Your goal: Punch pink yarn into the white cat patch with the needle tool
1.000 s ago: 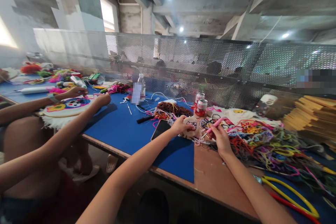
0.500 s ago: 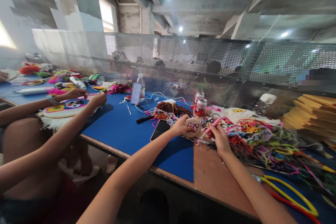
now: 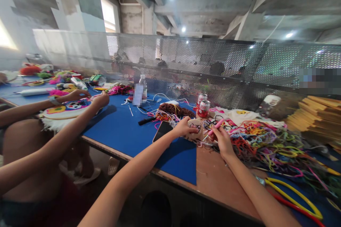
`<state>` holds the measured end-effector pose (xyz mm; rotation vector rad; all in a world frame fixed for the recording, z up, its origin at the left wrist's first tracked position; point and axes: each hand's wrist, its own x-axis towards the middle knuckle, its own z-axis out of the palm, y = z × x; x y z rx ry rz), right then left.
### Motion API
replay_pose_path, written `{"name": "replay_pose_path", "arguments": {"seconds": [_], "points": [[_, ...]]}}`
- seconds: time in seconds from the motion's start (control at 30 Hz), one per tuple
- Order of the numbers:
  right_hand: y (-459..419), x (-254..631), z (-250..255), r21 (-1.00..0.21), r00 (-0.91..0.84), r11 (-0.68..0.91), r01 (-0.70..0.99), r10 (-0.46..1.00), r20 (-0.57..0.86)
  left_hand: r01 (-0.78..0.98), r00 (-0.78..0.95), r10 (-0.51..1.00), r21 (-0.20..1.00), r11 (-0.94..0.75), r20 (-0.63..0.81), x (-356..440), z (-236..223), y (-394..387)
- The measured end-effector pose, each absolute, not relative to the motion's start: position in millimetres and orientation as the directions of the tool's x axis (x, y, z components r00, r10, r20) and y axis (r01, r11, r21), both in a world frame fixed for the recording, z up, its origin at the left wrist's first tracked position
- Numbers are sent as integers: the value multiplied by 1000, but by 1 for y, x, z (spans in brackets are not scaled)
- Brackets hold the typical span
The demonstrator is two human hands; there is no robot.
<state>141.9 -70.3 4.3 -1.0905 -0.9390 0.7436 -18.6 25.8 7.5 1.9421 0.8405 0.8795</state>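
My left hand [image 3: 183,128] is closed on the left rim of a small round embroidery hoop [image 3: 196,134]. Pale cloth is stretched in the hoop, with a dark-outlined figure on it. In my right hand [image 3: 221,138] is a pink punch needle [image 3: 216,126], its metal tip pointing down and left beside the hoop's right side. Whether the tip touches the cloth I cannot tell. Right behind my right hand lies a big tangle of coloured yarn [image 3: 255,138]. A dark phone [image 3: 163,131] lies partly behind my left forearm.
Two red drink cans [image 3: 204,109] stand behind the hoop. A water bottle [image 3: 142,85] and brown yarn [image 3: 177,110] are farther left. A perforated metal screen [image 3: 186,64] runs along the table's back. At left, a co-worker's hands [image 3: 99,99] work over a larger hoop [image 3: 64,111].
My hands, the hoop and the punch needle have barely moved. The co-worker's hands at left have shifted slightly, with the right one raised a little.
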Motion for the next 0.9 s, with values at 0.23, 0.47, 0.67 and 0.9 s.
{"name": "replay_pose_path", "arguments": {"seconds": [0.23, 0.47, 0.67, 0.9], "points": [[-72, 141, 7, -950, 417, 309, -38, 869, 266, 208, 537, 802, 880, -427, 262, -20, 9, 27], [-79, 138, 7, -874, 369, 440, 205, 793, 485, 118, 577, 795, 944, -310, 189, -19, 12, 25], [-86, 139, 8, -736, 237, 473, 484, 738, 631, 43, 590, 761, 931, -362, 269, -19, 14, 23], [-85, 140, 14, -704, 224, 487, 517, 717, 661, -5, 651, 710, 937, -350, 268, -21, 15, 24]]}}
